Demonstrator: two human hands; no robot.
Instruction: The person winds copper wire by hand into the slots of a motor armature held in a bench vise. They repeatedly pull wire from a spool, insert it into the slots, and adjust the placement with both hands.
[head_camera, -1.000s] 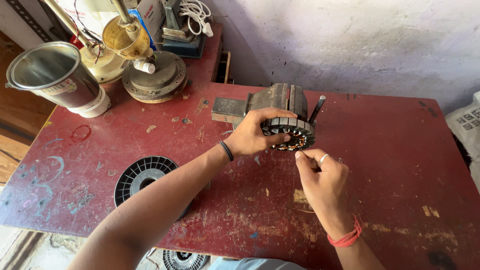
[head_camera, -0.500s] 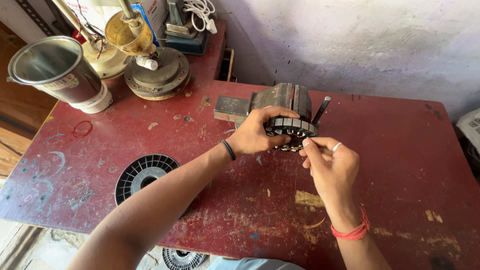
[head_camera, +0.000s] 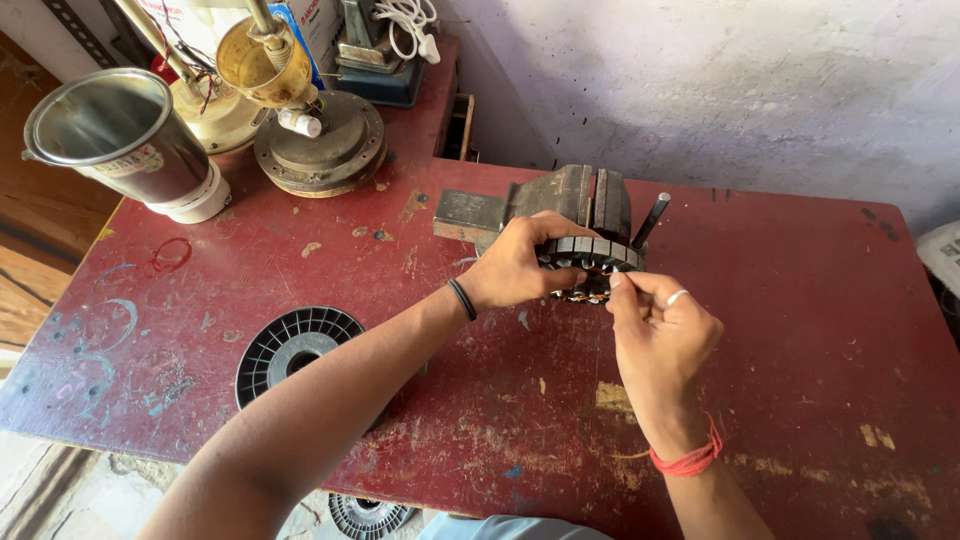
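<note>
My left hand grips a round slotted metal motor stator by its left side, holding it just in front of a grey bench vise. My right hand is at the stator's near right edge, fingertips pinched against its slots where copper-coloured winding shows. I cannot tell whether the pinch holds a wire. A black band is on my left wrist, a red thread on my right wrist, a ring on one right finger.
The worn red workbench carries a black ribbed round fan cover at front left, a steel jar at back left, and a round metal base with a brass-coloured cup. A whitewashed wall rises behind.
My right hand has moved up from the table to the stator's near edge and pinched there. My left hand has kept its hold on the stator.
</note>
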